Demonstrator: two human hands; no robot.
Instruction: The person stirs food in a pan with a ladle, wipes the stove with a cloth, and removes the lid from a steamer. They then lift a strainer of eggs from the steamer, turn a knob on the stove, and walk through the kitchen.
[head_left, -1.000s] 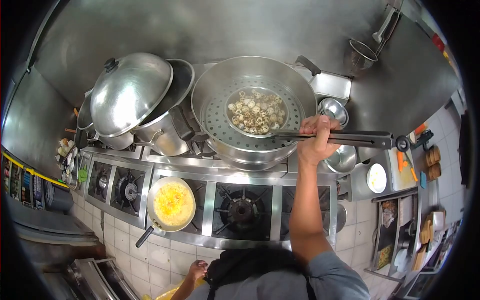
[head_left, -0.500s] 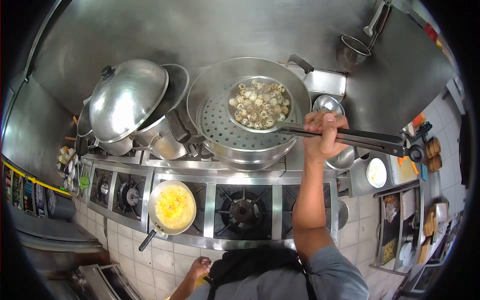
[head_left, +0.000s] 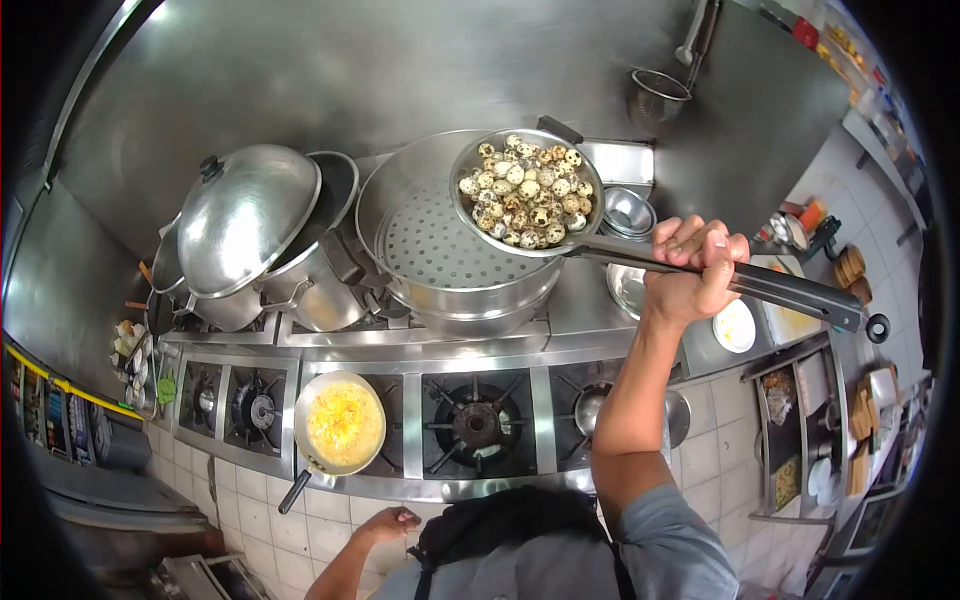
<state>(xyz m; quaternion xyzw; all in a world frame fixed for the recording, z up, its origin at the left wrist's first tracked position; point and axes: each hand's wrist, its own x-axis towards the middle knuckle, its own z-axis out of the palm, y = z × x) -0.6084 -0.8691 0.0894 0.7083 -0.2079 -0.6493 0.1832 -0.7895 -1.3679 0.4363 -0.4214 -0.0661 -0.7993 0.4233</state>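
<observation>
My right hand (head_left: 698, 265) is wrapped around long dark tongs (head_left: 790, 295) whose far end meets the rim of a round metal bowl (head_left: 470, 225). Speckled quail eggs (head_left: 528, 190) fill the bowl. It hangs above the right side of a large steamer pot (head_left: 470, 300), whose perforated plate (head_left: 430, 245) shows beside it. Low in front of my body, my left hand (head_left: 385, 524) has its fingers curled. Anything inside them is too small or hidden to make out.
A domed lid (head_left: 250, 225) leans on a tall pot (head_left: 325, 290) left of the steamer. A pan of yellow food (head_left: 345, 425) sits on the front burners. Metal bowls (head_left: 628, 212) and a white bowl (head_left: 735, 328) stand to the right. A strainer (head_left: 658, 98) hangs on the wall.
The bowl of quail eggs has risen from the steamer plate and moved right, held with the tongs in my right hand. My left hand has shifted slightly left; the view has turned a little.
</observation>
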